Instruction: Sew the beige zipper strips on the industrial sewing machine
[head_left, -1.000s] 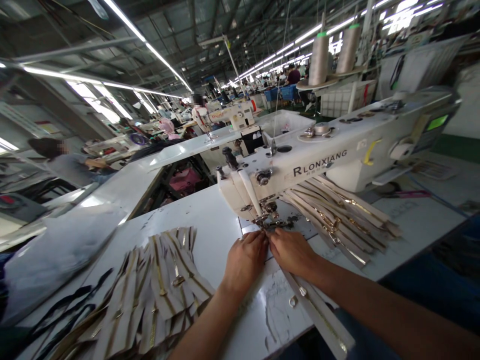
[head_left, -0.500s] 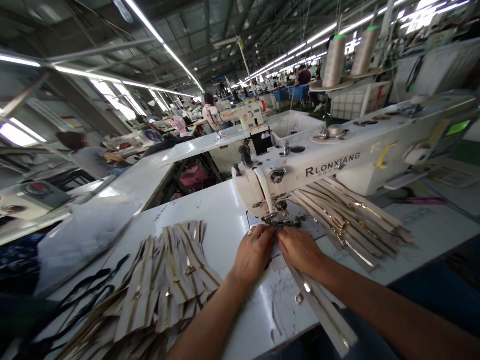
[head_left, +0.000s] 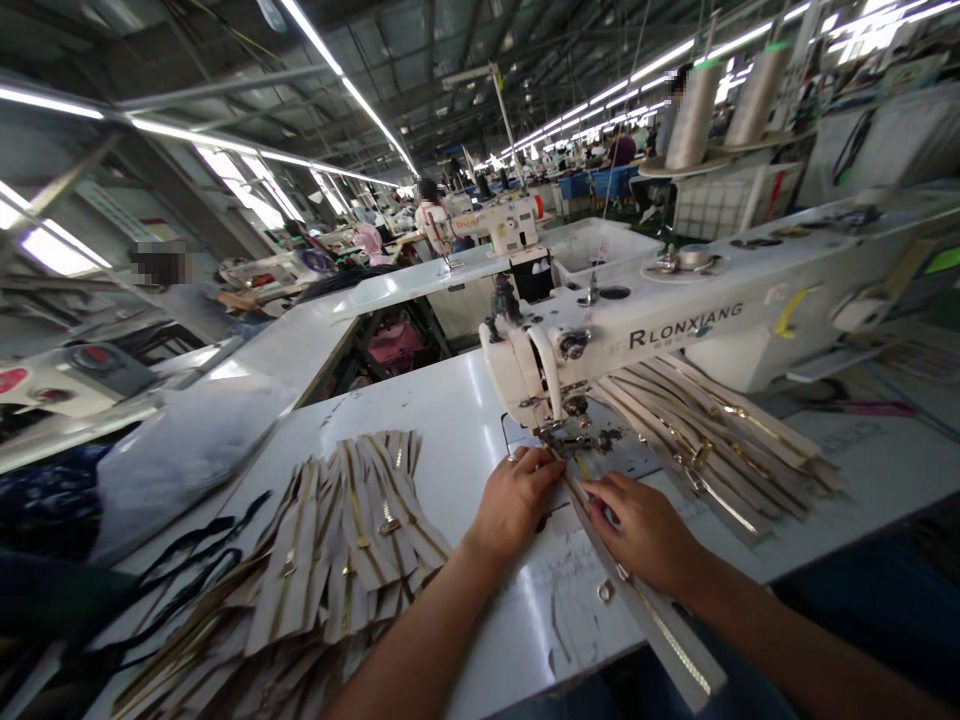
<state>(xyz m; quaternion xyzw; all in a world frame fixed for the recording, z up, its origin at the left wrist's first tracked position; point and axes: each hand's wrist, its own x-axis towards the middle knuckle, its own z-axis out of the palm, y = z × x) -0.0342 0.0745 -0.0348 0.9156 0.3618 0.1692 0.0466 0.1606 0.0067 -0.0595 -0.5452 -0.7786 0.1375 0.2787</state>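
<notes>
Right-hand shift: compared with half a second ago, the right hand point(head_left: 645, 528) has come back from the needle, and a gap now parts it from the left hand point(head_left: 517, 502); before, their fingertips met.
Zipper strip: the pale tape with gold teeth point(head_left: 671, 635) slants from the needle area, past the left fingertips, between both hands and along the right hand's inner side; its near end hangs over the table point(head_left: 442, 400) edge.
Left grip: fingers bunched close, tips on the strip's far part just before the presser foot; whether the thumb pinches from below cannot be told.
Right grip: fingers half curled, a small opening showing behind the thumb, tips at the strip's right edge; how firmly they hold it cannot be told.
Pull ring: a metal ring point(head_left: 605, 591) just left of the strip.
Sewing machine: the white head point(head_left: 675, 325) stands above the fingertips.
Zipper piles: one point(head_left: 352, 545) left of the hands, another point(head_left: 705, 440) right, partly behind the machine's arm.
</notes>
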